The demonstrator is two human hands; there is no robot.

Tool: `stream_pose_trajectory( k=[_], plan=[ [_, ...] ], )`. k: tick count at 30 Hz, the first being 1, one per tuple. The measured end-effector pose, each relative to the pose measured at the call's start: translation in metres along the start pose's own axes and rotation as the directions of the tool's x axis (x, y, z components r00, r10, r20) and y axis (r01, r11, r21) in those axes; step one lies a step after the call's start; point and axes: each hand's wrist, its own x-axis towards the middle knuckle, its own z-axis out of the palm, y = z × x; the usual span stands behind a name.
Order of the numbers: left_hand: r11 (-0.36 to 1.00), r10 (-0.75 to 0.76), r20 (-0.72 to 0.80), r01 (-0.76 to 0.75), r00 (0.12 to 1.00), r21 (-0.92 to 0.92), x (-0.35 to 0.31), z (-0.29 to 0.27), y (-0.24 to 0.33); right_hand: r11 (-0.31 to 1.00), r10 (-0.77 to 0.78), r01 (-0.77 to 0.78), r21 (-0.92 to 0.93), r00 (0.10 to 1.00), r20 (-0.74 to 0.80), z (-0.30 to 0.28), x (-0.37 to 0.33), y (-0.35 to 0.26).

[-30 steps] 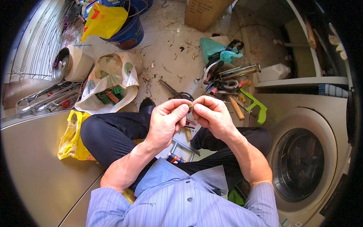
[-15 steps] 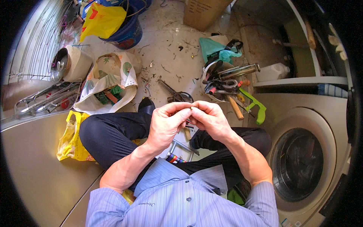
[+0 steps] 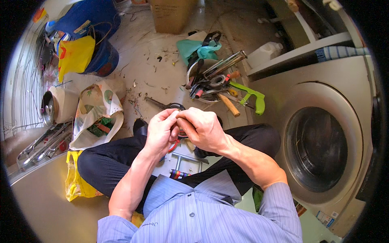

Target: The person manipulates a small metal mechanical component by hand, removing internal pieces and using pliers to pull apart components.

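Observation:
My left hand and my right hand meet fingertip to fingertip above my folded legs. Both are closed in a pinch, and whatever they hold is too small and too covered to name. Below them a curved red piece shows, partly hidden by my left hand. A grey metal tube frame with coloured bands lies between my legs. Just beyond my fingers, dark scissors rest on the floor, their handles partly covered by my hands.
A round container of hand tools stands ahead, with a green-handled saw beside it. To the right is a washing machine. A patterned bag, a yellow bag and a blue bucket stand left. A cardboard box is farther off.
The view has swung, so the surroundings sit farther left. My right hand has turned, its back now facing up more, and its fingers have come over the left fingertips.

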Motion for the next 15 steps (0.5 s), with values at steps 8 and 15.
stream_pose_trajectory(
  k=[8,15],
  plan=[
    [0.945,-0.327,0.066,0.327,0.943,0.011,0.093,0.067,-0.062,0.981,-0.179,0.187,0.051,0.975,-0.135,-0.009,0.0,-0.01],
    [0.947,-0.242,-0.124,0.262,0.962,0.186,0.19,0.067,-0.103,0.98,-0.12,0.135,0.149,0.987,-0.104,-0.014,-0.003,-0.011]
  ],
)
